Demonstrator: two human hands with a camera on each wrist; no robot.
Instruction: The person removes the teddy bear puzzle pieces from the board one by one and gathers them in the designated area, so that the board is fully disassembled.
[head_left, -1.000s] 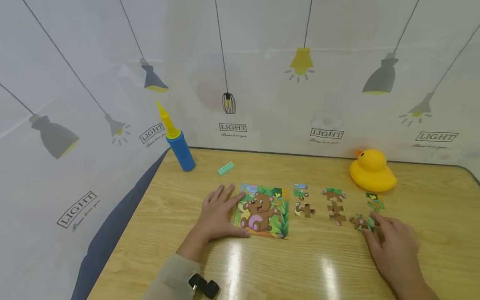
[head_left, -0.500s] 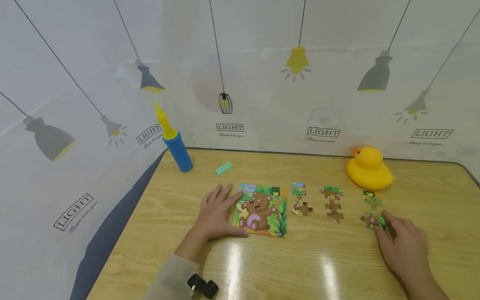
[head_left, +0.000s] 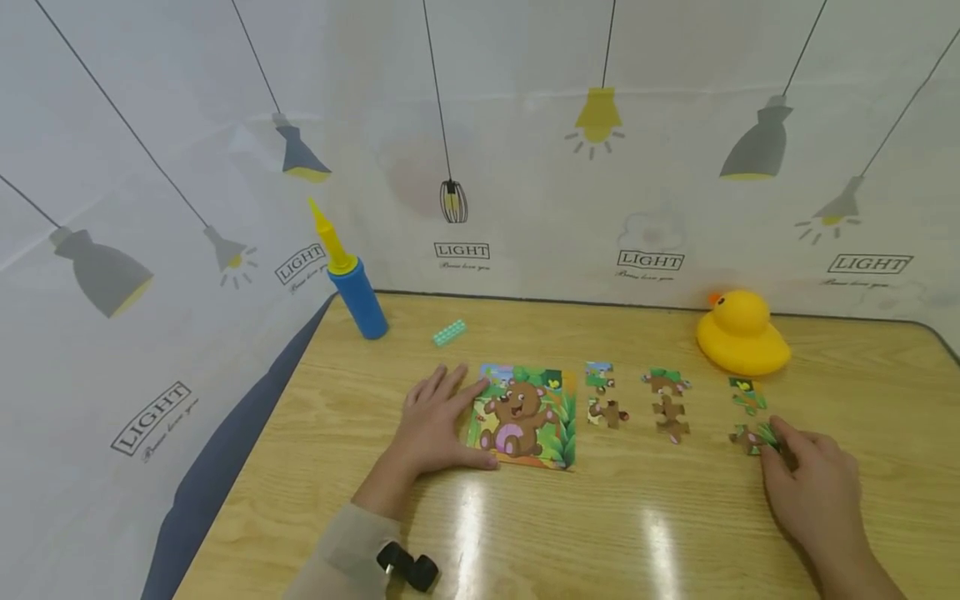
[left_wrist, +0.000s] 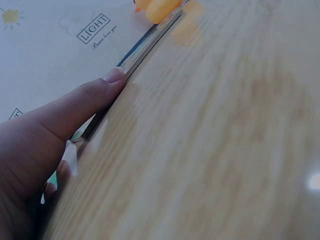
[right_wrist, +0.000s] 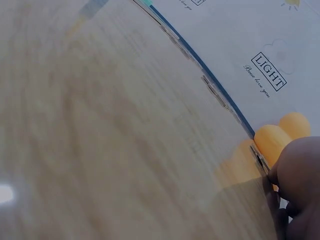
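1. Since a second ago, right hand [head_left: 813, 487] has dragged one loose piece [head_left: 752, 438] rightward, away from the puzzle board [head_left: 525, 416]; fingertips pinch it.
2. Left hand [head_left: 435, 429] lies flat, fingers straight, against the board's left edge, likely steadying it.
3. Right of board: seven loose pieces, in three columns, on the desk [head_left: 600, 533].

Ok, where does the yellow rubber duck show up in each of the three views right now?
Head: the yellow rubber duck sits at the table's far right, behind the loose puzzle pieces.
Left wrist: only a sliver of it at the top edge, beyond the puzzle board.
Right wrist: an orange-yellow blur at lower right, by the right hand.
Shared landmark: the LIGHT lettering on the backdrop.
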